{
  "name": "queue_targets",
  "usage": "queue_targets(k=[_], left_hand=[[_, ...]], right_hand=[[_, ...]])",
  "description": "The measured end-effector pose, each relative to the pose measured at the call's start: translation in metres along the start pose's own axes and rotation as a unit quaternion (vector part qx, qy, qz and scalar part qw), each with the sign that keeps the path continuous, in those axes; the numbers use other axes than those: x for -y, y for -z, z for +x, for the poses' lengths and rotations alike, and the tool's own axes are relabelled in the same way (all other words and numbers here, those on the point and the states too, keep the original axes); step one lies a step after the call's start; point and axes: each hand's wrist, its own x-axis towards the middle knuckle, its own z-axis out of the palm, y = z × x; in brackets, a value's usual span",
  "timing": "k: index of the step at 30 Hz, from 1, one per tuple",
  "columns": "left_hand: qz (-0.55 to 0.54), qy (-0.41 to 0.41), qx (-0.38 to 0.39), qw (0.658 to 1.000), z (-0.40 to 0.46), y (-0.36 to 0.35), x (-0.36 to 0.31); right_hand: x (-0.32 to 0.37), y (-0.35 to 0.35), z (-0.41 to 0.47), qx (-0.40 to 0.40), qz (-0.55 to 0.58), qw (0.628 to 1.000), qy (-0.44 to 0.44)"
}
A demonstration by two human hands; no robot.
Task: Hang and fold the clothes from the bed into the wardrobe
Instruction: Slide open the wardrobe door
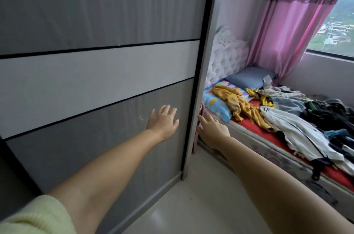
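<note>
Grey wardrobe door (95, 13), left hand (162, 121) flat, right hand (211, 130) spread at edge, clothes (298, 116) on bed (249, 138)

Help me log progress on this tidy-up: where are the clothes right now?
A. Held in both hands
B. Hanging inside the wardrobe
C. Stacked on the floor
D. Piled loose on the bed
D: the clothes lie in a loose heap on the bed, while the left hand lies flat on the wardrobe door and the right hand is at its edge, neither holding any garment.
</note>
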Motion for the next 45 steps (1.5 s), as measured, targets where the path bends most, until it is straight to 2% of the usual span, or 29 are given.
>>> queue_targets(k=[4,7,10,16,18,22,25,30,36,42,45], left_hand=[[0.029,-0.032,0.004,0.999,0.077,-0.008,0.019],[0.111,-0.08,-0.005,0.991,0.135,-0.002,0.034],[0.216,-0.144,-0.044,0.965,0.195,0.016,0.051],[0.335,-0.218,-0.092,0.912,0.274,0.043,0.048],[0.375,-0.232,-0.117,0.89,0.299,0.051,0.044],[0.465,-0.188,-0.152,0.852,0.323,0.05,0.048],[0.514,-0.175,-0.16,0.825,0.329,0.041,0.056],[0.529,-0.168,-0.179,0.812,0.337,0.041,0.057],[0.527,-0.162,-0.183,0.814,0.332,0.043,0.057],[0.535,-0.155,-0.163,0.814,0.326,0.044,0.057],[0.538,-0.156,-0.167,0.811,0.323,0.047,0.059]], right_hand=[[-0.009,-0.005,0.077,-0.014,0.016,1.0,-0.006],[-0.016,-0.002,0.135,-0.022,0.041,0.999,-0.015],[-0.019,0.005,0.189,-0.045,0.098,0.993,-0.045],[-0.026,0.002,0.263,-0.054,0.189,0.976,-0.089],[-0.028,0.004,0.291,-0.063,0.24,0.964,-0.099],[-0.031,0.002,0.34,-0.087,0.379,0.913,-0.126],[-0.025,-0.001,0.368,-0.11,0.441,0.881,-0.131],[-0.018,-0.014,0.392,-0.15,0.494,0.843,-0.147],[-0.016,-0.021,0.397,-0.189,0.508,0.828,-0.142],[-0.022,-0.026,0.397,-0.195,0.509,0.83,-0.115],[-0.025,-0.024,0.395,-0.205,0.555,0.801,-0.092]])
